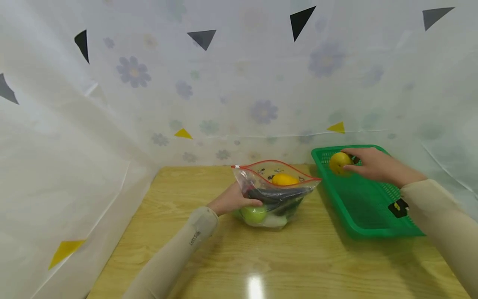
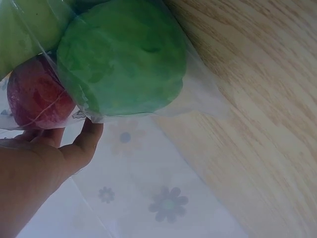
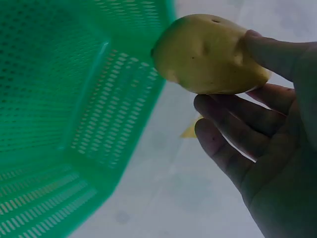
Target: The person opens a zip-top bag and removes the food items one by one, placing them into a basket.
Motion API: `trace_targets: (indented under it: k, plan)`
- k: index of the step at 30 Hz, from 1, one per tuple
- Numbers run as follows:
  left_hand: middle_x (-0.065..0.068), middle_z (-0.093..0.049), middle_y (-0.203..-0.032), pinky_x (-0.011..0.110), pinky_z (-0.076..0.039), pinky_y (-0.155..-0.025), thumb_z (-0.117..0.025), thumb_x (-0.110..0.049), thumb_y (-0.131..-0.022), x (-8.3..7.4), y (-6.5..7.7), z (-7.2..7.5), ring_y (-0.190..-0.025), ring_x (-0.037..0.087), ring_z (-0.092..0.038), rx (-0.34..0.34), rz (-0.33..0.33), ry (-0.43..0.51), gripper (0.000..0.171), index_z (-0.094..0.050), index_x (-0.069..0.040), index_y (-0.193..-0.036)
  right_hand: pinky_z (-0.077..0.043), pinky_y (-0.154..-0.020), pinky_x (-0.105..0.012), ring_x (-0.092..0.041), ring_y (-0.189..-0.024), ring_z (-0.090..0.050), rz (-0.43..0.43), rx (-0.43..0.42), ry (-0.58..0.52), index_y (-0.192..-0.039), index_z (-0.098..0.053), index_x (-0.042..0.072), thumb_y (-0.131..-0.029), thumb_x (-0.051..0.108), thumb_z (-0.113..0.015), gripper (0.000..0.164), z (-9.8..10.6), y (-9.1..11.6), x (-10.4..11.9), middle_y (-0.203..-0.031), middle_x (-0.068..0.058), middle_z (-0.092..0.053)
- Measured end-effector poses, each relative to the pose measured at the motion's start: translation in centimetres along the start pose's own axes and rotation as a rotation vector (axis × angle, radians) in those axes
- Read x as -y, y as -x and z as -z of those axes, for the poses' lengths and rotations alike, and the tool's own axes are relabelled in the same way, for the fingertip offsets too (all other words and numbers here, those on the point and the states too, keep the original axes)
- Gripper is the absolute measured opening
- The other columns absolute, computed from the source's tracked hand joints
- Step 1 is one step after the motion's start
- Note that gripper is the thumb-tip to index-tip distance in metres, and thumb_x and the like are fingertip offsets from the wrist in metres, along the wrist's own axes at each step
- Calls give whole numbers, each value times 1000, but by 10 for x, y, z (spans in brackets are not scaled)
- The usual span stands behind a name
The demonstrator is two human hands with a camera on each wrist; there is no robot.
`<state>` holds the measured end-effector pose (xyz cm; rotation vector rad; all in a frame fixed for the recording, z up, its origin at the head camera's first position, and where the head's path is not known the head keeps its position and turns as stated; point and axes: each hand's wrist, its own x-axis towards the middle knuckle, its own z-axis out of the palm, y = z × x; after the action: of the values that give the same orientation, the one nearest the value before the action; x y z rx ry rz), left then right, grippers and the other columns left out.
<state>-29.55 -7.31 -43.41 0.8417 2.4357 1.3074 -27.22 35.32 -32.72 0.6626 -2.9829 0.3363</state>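
My left hand (image 1: 236,198) grips the left side of a clear zip bag (image 1: 242,178), its thumb lying across the front. The bag stands on the table with its red-edged mouth open. Through the plastic show a yellow fruit (image 1: 285,180), a long dark eggplant (image 1: 278,194), a pale green round fruit (image 1: 254,214), a dark red round fruit (image 2: 40,94) and a large green round piece (image 2: 124,59). My right hand (image 1: 377,166) pinches a yellow-brown potato (image 3: 210,54) between thumb and fingers, above the far end of a green plastic basket (image 1: 345,214).
The basket, with slotted sides, stands right of the bag on the wood-patterned table (image 1: 231,261). A black patch with a yellow mark (image 1: 398,207) shows near the right sleeve. White flowered sheeting (image 1: 224,91) hangs behind the table and at its sides.
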Motion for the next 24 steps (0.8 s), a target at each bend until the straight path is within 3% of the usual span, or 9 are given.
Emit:
trace_targets:
  k: [4, 8, 16, 19, 24]
  plan:
    - [0, -49, -135, 40, -40, -100, -79, -49, -71, 2, 0, 0, -119, 7, -43, 5, -34, 31, 85, -40, -15, -139, -53, -69, -47, -22, -86, -60, -13, 93, -23, -131, -49, -7, -92, 28, -64, 55, -18, -3, -24, -103, -14, -65]
    - [0, -46, -138, 42, -39, -101, -78, -47, -73, 4, -1, 2, -121, 11, -42, 10, -63, 32, 84, -39, -15, -140, -52, -74, -50, -28, -91, -60, -33, 167, -25, -128, -52, -10, -91, 25, -64, 52, -34, -8, -40, -106, -18, -65]
    - [2, -47, -134, 43, -43, -97, -77, -52, -72, 4, 2, 1, -117, 10, -44, -2, -34, -22, 84, -40, -15, -138, -53, -75, -50, -33, -93, -59, -16, 335, -45, -124, -49, -18, -92, 18, -63, 50, -48, -17, -40, -108, -27, -62]
    - [3, -47, -134, 43, -43, -97, -77, -50, -73, 3, 2, 1, -117, 11, -44, 3, -44, -10, 81, -41, -14, -137, -52, -78, -53, -39, -97, -57, -20, 340, -29, -127, -48, -17, -91, 15, -63, 50, -46, -18, -35, -110, -30, -61]
    - [5, -46, -136, 42, -43, -98, -76, -50, -74, 0, 3, 1, -118, 10, -43, 9, -33, -22, 79, -42, -14, -136, -50, -79, -56, -43, -103, -53, -20, 274, -7, -130, -50, -9, -92, 11, -62, 45, -37, -19, -25, -115, -31, -59]
